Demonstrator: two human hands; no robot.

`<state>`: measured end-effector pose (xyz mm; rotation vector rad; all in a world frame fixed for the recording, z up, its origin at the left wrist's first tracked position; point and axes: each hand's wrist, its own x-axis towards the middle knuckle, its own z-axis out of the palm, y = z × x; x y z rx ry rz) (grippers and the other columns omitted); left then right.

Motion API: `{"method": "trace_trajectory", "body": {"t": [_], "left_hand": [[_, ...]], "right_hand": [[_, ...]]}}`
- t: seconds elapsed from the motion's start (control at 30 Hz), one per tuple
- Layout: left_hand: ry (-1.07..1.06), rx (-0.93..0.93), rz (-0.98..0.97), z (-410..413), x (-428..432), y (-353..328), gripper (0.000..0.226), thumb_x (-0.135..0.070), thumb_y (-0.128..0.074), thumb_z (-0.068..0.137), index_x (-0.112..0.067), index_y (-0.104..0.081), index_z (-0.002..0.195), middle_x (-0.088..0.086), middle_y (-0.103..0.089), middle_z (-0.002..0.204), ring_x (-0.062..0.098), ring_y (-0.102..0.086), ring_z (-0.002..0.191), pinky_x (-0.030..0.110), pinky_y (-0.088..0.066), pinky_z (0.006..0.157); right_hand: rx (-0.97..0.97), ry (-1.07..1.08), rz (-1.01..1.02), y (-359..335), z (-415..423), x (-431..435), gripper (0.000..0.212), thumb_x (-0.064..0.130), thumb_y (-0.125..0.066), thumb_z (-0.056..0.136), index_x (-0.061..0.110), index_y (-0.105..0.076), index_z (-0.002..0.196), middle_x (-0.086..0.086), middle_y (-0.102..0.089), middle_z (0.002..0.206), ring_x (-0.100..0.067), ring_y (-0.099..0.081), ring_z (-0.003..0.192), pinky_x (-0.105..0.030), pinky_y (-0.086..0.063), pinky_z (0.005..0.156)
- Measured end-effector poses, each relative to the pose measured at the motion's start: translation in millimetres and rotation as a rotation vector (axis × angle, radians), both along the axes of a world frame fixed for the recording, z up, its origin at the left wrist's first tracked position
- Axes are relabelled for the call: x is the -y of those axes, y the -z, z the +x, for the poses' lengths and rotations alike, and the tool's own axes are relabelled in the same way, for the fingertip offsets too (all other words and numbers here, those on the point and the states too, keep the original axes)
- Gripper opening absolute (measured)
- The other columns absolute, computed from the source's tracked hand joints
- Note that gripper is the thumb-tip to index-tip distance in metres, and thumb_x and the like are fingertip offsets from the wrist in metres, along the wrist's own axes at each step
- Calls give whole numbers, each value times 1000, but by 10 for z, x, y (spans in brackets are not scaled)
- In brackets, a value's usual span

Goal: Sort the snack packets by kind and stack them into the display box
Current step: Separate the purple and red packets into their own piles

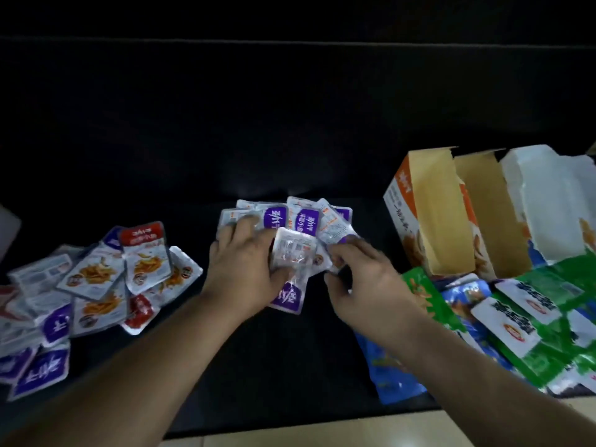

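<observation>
Black surface (258, 350): purple packets (306, 217) held between left hand (242, 262), right hand (358, 279).

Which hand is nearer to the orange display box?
Right. The right hand is just left of the orange display box, at the right edge of the purple packets; the left hand lies farther left, across those packets.
</observation>
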<state>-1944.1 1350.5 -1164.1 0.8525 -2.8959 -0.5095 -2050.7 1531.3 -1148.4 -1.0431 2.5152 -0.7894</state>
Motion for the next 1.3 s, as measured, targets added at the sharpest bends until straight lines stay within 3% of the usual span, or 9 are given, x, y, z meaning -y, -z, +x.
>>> {"method": "trace_trajectory", "body": {"t": [0.1, 0.23, 0.43, 0.6, 0.7, 0.8, 0.9, 1.03, 1.3], "left_hand": [[134, 282, 66, -232, 364, -94, 111, -73, -70, 77, -40, -8, 163, 0, 16, 173, 29, 19, 158, 52, 0, 129], [209, 375, 143, -164, 411, 15, 107, -82, -53, 84, -43, 10, 162, -2, 17, 172, 22, 14, 159, 48, 5, 129], [94, 166, 47, 415, -127, 124, 92, -81, -39, 89, -37, -8, 164, -2, -15, 167, 25, -16, 152, 46, -22, 125], [9, -45, 87, 883, -416, 220, 76, -74, -56, 81, -32, -53, 145, -10, -49, 132, 19, -49, 116, 43, -50, 93], [-79, -8, 171, 967, -373, 188, 97, -81, -61, 72, -36, -33, 154, -11, -30, 151, 16, -32, 136, 43, -37, 112], [-149, 62, 233, 928, -267, 132, 119, -87, -61, 63, -39, -10, 159, -13, -23, 159, 12, -16, 146, 41, -21, 117], [-233, -14, 294, 886, -261, 119, 116, -79, -72, 61, -41, -20, 157, -15, -42, 138, 11, -32, 134, 37, -26, 109], [-356, -26, 422, 877, -233, 152, 114, -66, -86, 56, -39, -30, 152, -15, -52, 128, 11, -50, 125, 44, -40, 111], [-416, -238, 642, 998, -123, -40, 63, -30, -92, 72, -49, -50, 116, -24, -71, 105, -7, -69, 95, 31, -61, 83]], "right_hand": [[-46, -17, 326, 61, -227, 321, 67, 34, -57, 89, 29, -38, 153, -5, -27, 165, -32, -12, 157, -48, -20, 127], [55, -5, 337, 225, -329, 326, 71, 42, -54, 87, 33, -35, 155, 8, -31, 164, -29, -14, 157, -46, -17, 128], [125, -59, 272, 222, -154, 112, 70, 30, -65, 96, 33, -33, 158, 13, -21, 169, -22, -1, 159, -40, -13, 129], [131, -162, 246, 193, -70, 69, 61, 30, -69, 94, 35, -46, 151, 22, -28, 163, -11, -4, 158, -40, -16, 129], [175, -258, 184, 139, -34, 120, 62, 25, -74, 91, 42, -50, 146, 38, -35, 149, 5, -9, 152, -20, -20, 122], [217, -309, 146, 98, 6, 230, 64, 12, -72, 91, 52, -50, 137, 43, -45, 129, 25, -37, 128, -7, -33, 111], [258, -158, 24, 93, 65, 301, 70, 6, -67, 93, 45, -45, 148, 28, -48, 139, 11, -45, 130, -19, -46, 109], [144, -51, 160, 103, 138, 285, 87, 28, -76, 88, 39, -27, 159, 9, -28, 166, -10, -18, 155, -34, -27, 125], [170, 29, -41, 216, 411, 483, 73, 14, -81, 81, 38, -52, 144, 13, -58, 122, -9, -62, 113, -33, -56, 94]]}}
